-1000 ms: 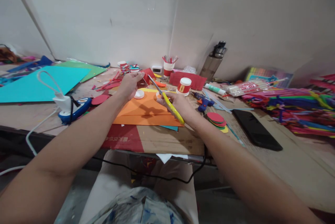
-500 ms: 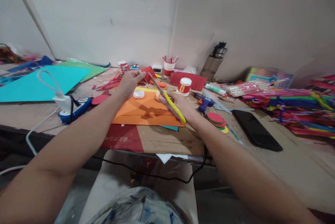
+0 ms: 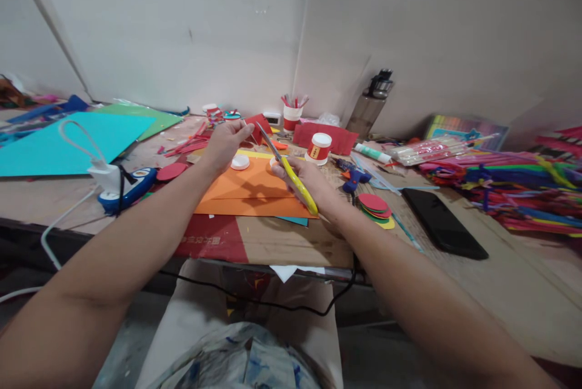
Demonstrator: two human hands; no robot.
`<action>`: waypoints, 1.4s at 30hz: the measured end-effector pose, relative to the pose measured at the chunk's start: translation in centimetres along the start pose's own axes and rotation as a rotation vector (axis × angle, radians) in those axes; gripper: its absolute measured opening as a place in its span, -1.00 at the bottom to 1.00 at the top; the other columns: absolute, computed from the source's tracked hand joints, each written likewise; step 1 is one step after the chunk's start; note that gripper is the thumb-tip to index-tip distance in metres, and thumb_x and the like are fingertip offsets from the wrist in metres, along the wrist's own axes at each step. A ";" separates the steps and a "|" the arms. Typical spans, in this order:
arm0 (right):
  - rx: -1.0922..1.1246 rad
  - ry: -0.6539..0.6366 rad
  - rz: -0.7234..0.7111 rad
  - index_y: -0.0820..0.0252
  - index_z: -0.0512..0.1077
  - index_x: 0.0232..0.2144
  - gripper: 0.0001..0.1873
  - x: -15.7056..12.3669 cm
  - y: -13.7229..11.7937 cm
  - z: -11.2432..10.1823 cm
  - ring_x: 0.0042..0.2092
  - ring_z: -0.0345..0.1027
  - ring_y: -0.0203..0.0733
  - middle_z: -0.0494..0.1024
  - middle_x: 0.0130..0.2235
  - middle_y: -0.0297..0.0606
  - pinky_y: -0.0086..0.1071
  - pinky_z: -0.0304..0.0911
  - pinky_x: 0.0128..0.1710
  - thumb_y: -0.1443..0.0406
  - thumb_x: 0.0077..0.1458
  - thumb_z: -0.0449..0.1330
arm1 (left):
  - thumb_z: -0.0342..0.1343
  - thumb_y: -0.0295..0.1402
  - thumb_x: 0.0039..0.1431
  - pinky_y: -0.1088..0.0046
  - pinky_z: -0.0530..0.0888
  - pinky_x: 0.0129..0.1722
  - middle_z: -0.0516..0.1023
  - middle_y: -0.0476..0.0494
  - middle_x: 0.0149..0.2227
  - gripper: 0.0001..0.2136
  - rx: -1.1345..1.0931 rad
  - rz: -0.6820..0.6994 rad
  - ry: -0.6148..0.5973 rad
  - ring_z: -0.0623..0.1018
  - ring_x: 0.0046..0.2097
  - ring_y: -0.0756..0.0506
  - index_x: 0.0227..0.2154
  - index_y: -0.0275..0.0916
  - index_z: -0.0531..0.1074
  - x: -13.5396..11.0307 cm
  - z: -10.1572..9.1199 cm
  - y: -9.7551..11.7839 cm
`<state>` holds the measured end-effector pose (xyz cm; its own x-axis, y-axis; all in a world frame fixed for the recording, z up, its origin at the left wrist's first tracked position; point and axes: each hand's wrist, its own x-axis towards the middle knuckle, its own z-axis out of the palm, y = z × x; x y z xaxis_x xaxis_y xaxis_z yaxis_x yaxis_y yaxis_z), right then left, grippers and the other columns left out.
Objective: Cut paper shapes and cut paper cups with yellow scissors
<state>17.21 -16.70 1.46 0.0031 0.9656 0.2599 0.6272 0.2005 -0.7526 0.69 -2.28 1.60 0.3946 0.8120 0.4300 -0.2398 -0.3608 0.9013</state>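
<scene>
My right hand (image 3: pixel 309 180) is wrapped round yellow-handled scissors (image 3: pixel 295 180), their blades pointing up and away toward my left hand. My left hand (image 3: pixel 230 140) is closed in a pinch; a thin pale sliver shows at its fingertips, too small to name. Just beyond the fingertips and blade tips is a red paper piece (image 3: pixel 259 124); whether it is touched I cannot tell. Orange sheets (image 3: pixel 254 186) lie below both hands. On them sits a white round lid (image 3: pixel 240 162); another white round piece is partly hidden by my right hand.
A red-and-white paper cup (image 3: pixel 319 148), a blue glue gun (image 3: pixel 354 178), stacked paper circles (image 3: pixel 375 206) and a black phone (image 3: pixel 443 223) lie to the right. A bottle (image 3: pixel 370 104) stands at the back. Turquoise card (image 3: pixel 68 143) and a blue power strip (image 3: pixel 127 190) are left.
The view has shifted slightly. Both hands keep nearly the same place, with the scissors still in my right hand and the blades pointing the same way.
</scene>
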 end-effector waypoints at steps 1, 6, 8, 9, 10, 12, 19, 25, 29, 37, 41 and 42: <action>-0.011 0.004 0.002 0.19 0.45 -0.27 -0.48 0.0 0.1 0.1 -0.50 0.18 -0.32 0.35 -0.53 -0.35 -0.44 0.09 -0.51 -0.13 0.10 0.05 | 0.24 -0.14 0.01 0.49 0.44 -0.38 0.56 -0.15 -0.46 -0.70 -0.010 -0.007 0.003 0.57 -0.39 -0.03 -0.52 -0.32 0.41 0.0 0.0 0.0; -0.039 0.015 -0.001 0.18 0.44 -0.31 -0.50 0.2 0.5 0.2 -0.50 0.16 -0.32 0.34 -0.52 -0.35 -0.44 0.05 -0.52 -0.12 0.10 0.05 | 0.26 -0.17 0.00 0.50 0.44 -0.39 0.56 -0.13 -0.47 -0.72 -0.035 -0.043 0.008 0.56 -0.39 -0.02 -0.53 -0.31 0.41 0.0 0.0 -0.1; -0.036 0.011 -0.014 0.18 0.44 -0.32 -0.51 0.2 0.4 0.2 -0.50 0.16 -0.32 0.35 -0.52 -0.35 -0.43 0.05 -0.51 -0.11 0.11 0.05 | 0.26 -0.17 0.00 0.49 0.44 -0.38 0.56 -0.14 -0.47 -0.72 -0.038 -0.041 -0.002 0.56 -0.40 -0.02 -0.52 -0.31 0.41 0.0 0.0 0.0; -0.036 0.008 -0.018 0.19 0.44 -0.32 -0.51 0.1 0.3 0.1 -0.49 0.17 -0.32 0.35 -0.51 -0.34 -0.43 0.06 -0.51 -0.11 0.12 0.05 | 0.25 -0.16 0.00 0.49 0.44 -0.38 0.56 -0.14 -0.46 -0.71 -0.039 -0.040 -0.009 0.56 -0.40 -0.02 -0.52 -0.31 0.41 -0.1 0.0 0.0; -0.041 0.005 -0.021 0.19 0.43 -0.32 -0.51 0.1 0.2 0.1 -0.49 0.17 -0.32 0.35 -0.51 -0.34 -0.43 0.05 -0.51 -0.11 0.12 0.05 | 0.25 -0.15 0.00 0.48 0.44 -0.38 0.56 -0.14 -0.46 -0.71 -0.038 -0.041 -0.016 0.56 -0.40 -0.02 -0.52 -0.31 0.41 -0.1 0.0 0.1; -0.061 -0.003 -0.023 0.18 0.42 -0.33 -0.52 -0.1 -0.1 0.0 -0.49 0.17 -0.33 0.34 -0.52 -0.35 -0.44 0.03 -0.51 -0.11 0.13 0.04 | 0.25 -0.14 0.00 0.48 0.45 -0.37 0.57 -0.15 -0.46 -0.70 -0.037 -0.044 -0.027 0.56 -0.40 -0.02 -0.52 -0.31 0.41 -0.2 0.0 0.1; -0.066 -0.011 -0.006 0.18 0.39 -0.39 -0.51 -0.3 -0.4 0.0 -0.50 0.14 -0.34 0.30 -0.53 -0.37 -0.45 -0.01 -0.52 -0.12 0.12 0.03 | 0.25 -0.14 0.00 0.49 0.45 -0.38 0.57 -0.15 -0.45 -0.70 -0.021 -0.043 -0.017 0.56 -0.40 -0.02 -0.53 -0.31 0.41 -0.2 0.1 0.3; -0.047 -0.015 0.015 0.19 0.40 -0.37 -0.49 -0.1 -0.4 0.2 -0.49 0.12 -0.34 0.28 -0.54 -0.39 -0.44 0.01 -0.49 -0.13 0.12 0.02 | 0.27 -0.16 -0.02 0.51 0.44 -0.39 0.56 -0.14 -0.48 -0.70 -0.033 -0.062 -0.007 0.57 -0.39 -0.02 -0.55 -0.31 0.39 -0.4 0.4 0.8; -0.040 -0.019 0.011 0.19 0.40 -0.35 -0.50 -0.1 -0.2 0.3 -0.48 0.14 -0.34 0.28 -0.53 -0.39 -0.44 0.03 -0.47 -0.12 0.13 0.01 | 0.28 -0.15 -0.04 0.50 0.44 -0.40 0.55 -0.12 -0.51 -0.69 -0.048 -0.083 -0.019 0.56 -0.41 -0.03 -0.56 -0.30 0.38 -0.5 0.4 0.9; -0.048 -0.011 0.018 0.18 0.41 -0.34 -0.50 -0.2 -0.4 0.4 -0.46 0.16 -0.31 0.30 -0.52 -0.38 -0.43 0.04 -0.46 -0.11 0.13 0.01 | 0.27 -0.22 0.00 0.47 0.43 -0.38 0.53 -0.09 -0.50 -0.73 -0.093 -0.138 0.011 0.51 -0.49 0.03 -0.57 -0.30 0.38 -0.6 0.6 1.1; -0.067 -0.010 0.005 0.19 0.41 -0.35 -0.51 -0.2 -0.4 0.3 -0.44 0.16 -0.31 0.33 -0.49 -0.35 -0.44 0.04 -0.44 -0.10 0.13 0.02 | 0.24 -0.17 0.01 0.45 0.44 -0.41 0.54 -0.09 -0.47 -0.75 -0.192 -0.216 0.040 0.54 -0.45 -0.02 -0.48 -0.28 0.43 -0.2 0.3 0.6; -0.076 -0.005 -0.003 0.20 0.42 -0.34 -0.51 -0.3 -0.4 0.3 -0.43 0.17 -0.31 0.34 -0.47 -0.35 -0.44 0.04 -0.44 -0.10 0.13 0.02 | 0.24 -0.17 0.01 0.45 0.44 -0.41 0.54 -0.08 -0.47 -0.76 -0.221 -0.235 0.066 0.54 -0.44 -0.02 -0.46 -0.27 0.43 -0.1 0.3 0.4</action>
<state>16.73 -16.97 1.50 -0.0027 0.9659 0.2588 0.6847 0.1904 -0.7035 0.80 -2.60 1.98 0.4057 0.8916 0.2011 -0.3383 -0.0579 0.9392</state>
